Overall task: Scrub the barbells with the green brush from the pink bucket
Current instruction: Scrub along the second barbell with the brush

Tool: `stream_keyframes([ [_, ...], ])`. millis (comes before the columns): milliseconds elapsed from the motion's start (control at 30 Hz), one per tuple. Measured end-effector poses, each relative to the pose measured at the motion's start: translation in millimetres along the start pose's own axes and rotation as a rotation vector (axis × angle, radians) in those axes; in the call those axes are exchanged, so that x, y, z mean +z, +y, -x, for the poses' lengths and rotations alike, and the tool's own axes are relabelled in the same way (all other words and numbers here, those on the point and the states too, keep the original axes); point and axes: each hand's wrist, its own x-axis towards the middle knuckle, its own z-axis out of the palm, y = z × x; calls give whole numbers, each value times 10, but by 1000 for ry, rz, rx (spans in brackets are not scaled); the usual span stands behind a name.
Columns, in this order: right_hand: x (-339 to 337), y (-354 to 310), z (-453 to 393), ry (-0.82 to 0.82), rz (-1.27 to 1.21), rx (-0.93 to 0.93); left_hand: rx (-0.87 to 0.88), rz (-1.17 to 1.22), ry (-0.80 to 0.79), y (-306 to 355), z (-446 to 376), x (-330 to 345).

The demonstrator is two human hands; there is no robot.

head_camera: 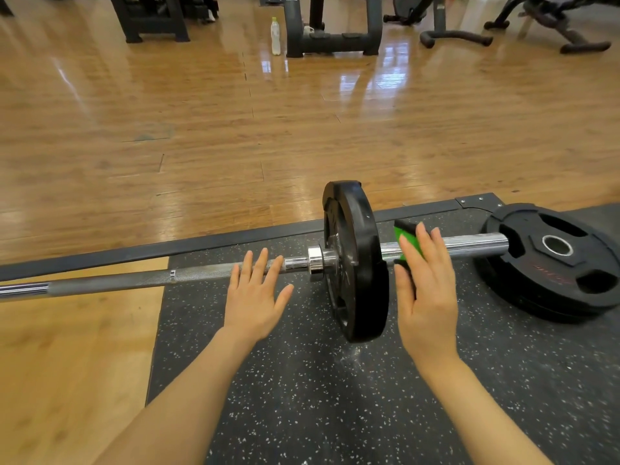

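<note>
One barbell [201, 276], two weight plates [355, 260] [553, 260], one green brush [404, 236], one bottle [275, 36], two hands [256, 297] [427, 290].

R hand [427, 290] holds green brush [407, 245] on barbell [469, 245].
</note>
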Motion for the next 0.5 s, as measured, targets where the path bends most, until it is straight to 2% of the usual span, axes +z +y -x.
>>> stream_keyframes([
  [167,-264,-49,-20,-75,36,-36,21,4,-23,22,164,-21],
  [500,-552,-189,-33,-141,19,5,45,11,-54,97,697,-100],
])
